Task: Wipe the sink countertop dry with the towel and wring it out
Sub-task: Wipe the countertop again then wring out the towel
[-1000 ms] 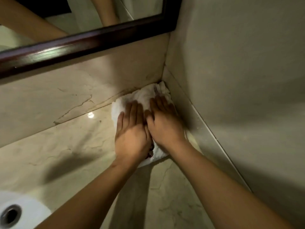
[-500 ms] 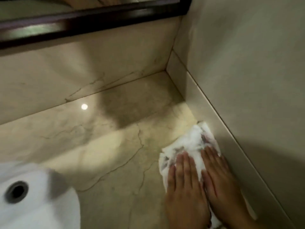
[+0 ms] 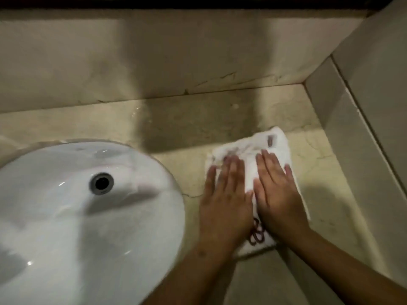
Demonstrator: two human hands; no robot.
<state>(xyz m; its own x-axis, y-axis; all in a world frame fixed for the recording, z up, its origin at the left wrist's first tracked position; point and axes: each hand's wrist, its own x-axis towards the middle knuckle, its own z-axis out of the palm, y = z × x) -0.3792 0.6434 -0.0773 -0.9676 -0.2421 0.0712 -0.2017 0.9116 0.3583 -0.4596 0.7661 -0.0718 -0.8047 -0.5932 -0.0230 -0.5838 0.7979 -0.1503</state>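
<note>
I am seeing both hands lying flat, palms down, side by side: the left hand [image 3: 224, 194] and the right hand [image 3: 277, 192] are each pressing on the one white towel [image 3: 275, 146] with fingers straight and slightly spread, neither curling round it. The towel is lying folded on the beige marble countertop [image 3: 198, 124], just right of the sink basin [image 3: 66, 227] and near the right side wall [image 3: 343, 119] without touching it. Dark red stitching [image 3: 256, 235] is showing between the two wrists; I cannot read it, since the hands are covering part of it and the fingertips are blurring. One round metal-ringed opening [image 3: 101, 183] is showing in the white basin, whose left and lower parts are running out of frame. A marble backsplash [image 3: 154, 58] is rising behind the countertop, under a dark strip [image 3: 198, 2] cut off at the top edge.
</note>
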